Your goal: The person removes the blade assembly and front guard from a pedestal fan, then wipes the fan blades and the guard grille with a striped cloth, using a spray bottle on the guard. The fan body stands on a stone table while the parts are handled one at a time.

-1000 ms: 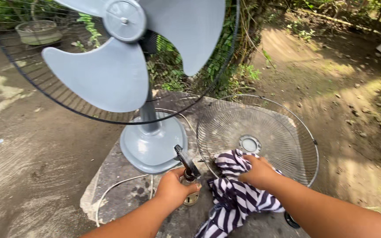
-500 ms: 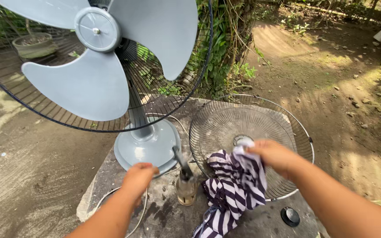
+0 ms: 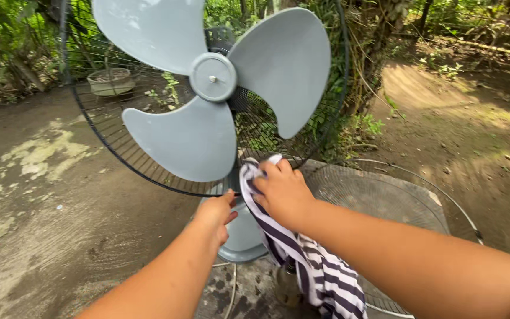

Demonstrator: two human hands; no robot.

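Right hand (image 3: 281,192) up at the lower edge of the fan (image 3: 211,97), fingers closed around a striped cloth (image 3: 308,266), pressing it against the rear wire guard (image 3: 119,150) just below the blades (image 3: 193,139). Cloth bunched under the palm, the rest hanging down in dark and white stripes past the fan's round base (image 3: 243,236). Left hand (image 3: 215,214) right beside, fingers curled at the bottom rim of the guard, thumb up; touching the wire, grip hard to make out. Three pale blue-grey blades bare at the front. Loose front guard (image 3: 385,201) lying flat behind the right forearm, on the stone slab (image 3: 249,295). Dirt ground (image 3: 48,201) to the left.
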